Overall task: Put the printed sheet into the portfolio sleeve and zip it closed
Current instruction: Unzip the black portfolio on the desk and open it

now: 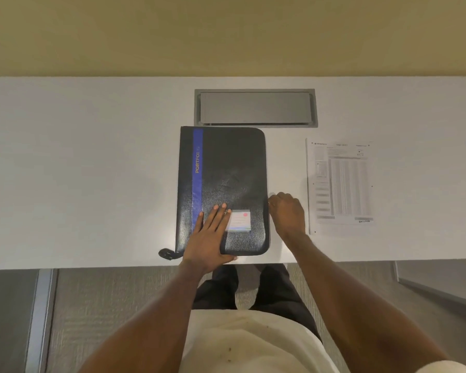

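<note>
Smooth white bench (92,170). Small black looped pull tab (166,253) at near left corner of portfolio. Black zippered portfolio (234,162): rectangular, rounded corners, pebbled leather-like grain, vertical blue stripe (197,162) with gold lettering, clear label pocket (239,221) holding a white card. Left hand (209,235) flat on cover, fingers spread, palm pressing down. Right hand (287,212) curled at portfolio's right edge; pinch on zipper cannot be confirmed. Recessed grey metal cable hatch (255,107) behind. Printed sheet (340,183) flat on bench, well right of portfolio, untouched.
</note>
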